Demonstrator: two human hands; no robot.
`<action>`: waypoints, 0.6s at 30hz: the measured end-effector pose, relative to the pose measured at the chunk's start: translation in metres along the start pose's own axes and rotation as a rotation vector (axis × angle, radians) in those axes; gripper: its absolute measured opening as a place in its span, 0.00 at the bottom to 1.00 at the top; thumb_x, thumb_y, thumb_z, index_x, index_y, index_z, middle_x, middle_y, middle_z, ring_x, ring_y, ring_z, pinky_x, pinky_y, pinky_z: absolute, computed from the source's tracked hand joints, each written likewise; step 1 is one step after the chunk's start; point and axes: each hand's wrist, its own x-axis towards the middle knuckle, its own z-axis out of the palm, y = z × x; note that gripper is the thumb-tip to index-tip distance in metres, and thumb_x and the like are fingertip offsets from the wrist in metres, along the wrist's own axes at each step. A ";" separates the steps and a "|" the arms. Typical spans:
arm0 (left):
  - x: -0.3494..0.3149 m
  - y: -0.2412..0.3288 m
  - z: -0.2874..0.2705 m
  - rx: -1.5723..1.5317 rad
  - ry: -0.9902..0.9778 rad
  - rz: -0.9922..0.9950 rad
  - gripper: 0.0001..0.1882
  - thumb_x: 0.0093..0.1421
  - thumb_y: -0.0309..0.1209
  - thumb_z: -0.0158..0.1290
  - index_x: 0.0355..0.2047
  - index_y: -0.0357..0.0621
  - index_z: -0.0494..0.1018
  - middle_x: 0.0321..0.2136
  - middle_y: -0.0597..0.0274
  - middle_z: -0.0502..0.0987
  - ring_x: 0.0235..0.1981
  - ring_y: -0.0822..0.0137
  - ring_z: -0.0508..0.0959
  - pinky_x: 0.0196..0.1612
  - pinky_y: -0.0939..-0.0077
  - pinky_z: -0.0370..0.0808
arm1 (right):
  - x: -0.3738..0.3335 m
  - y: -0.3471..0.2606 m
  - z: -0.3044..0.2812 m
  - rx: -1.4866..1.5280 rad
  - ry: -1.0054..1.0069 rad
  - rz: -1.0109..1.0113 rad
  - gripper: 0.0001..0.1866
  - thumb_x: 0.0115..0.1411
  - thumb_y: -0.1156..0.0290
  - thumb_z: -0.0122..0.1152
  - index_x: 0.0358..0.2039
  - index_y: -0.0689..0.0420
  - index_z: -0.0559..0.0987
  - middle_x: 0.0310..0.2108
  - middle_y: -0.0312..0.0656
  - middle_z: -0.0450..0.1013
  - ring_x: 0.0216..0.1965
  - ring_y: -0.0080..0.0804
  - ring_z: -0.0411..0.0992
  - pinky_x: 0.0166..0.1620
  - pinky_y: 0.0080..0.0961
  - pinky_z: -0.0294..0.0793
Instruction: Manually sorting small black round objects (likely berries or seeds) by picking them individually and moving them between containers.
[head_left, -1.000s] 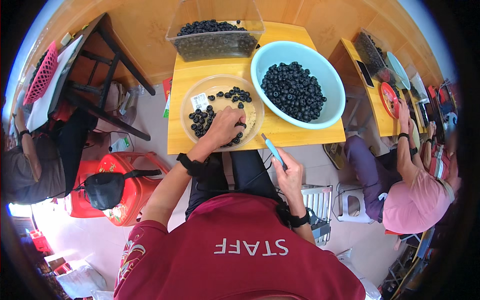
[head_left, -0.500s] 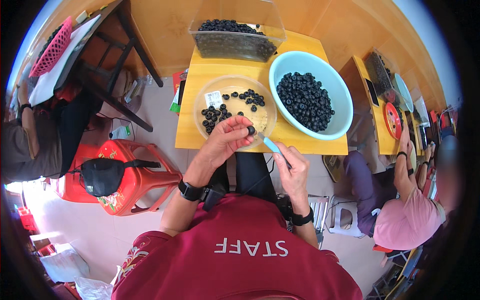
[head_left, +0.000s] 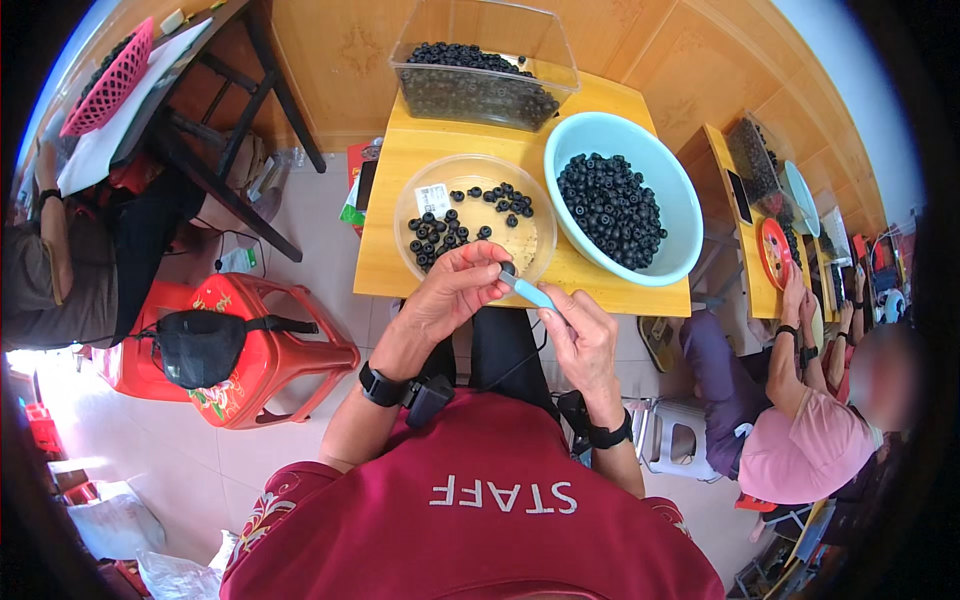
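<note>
Between the thumb and fingers of my left hand point(head_left: 448, 295) is pinched a small round black part point(head_left: 508, 268), like a rubber bushing. My right hand point(head_left: 582, 338) grips a small knife with a light-blue handle point(head_left: 532, 293). Its short metal tip touches or nearly touches the black part; which, I cannot tell. Just beyond my hands lies a shallow clear round tray point(head_left: 403, 215) with loose black parts and a white label in it. To its right stands a light-blue basin point(head_left: 688, 200) heaped with more such parts.
A clear plastic box point(head_left: 485, 95) of black parts stands at the back of the yellow table point(head_left: 385, 275). Left of me is a red stool point(head_left: 300, 345) with a black bag point(head_left: 203, 345). A person in pink point(head_left: 805, 450) works at the right; another person sits at the far left.
The knife has come closer to the black part, its tip now up against it or nearly so. My right hand has shifted slightly downward. The view has tilted a little.
</note>
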 end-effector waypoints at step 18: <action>-0.014 0.011 0.024 -0.041 -0.117 -0.094 0.07 0.57 0.22 0.54 0.37 0.38 0.71 0.32 0.60 0.76 0.29 0.71 0.78 0.35 0.82 0.77 | -0.014 0.055 -0.008 -0.033 0.213 0.109 0.09 0.57 0.74 0.58 0.39 0.60 0.79 0.17 0.43 0.67 0.18 0.33 0.67 0.23 0.29 0.65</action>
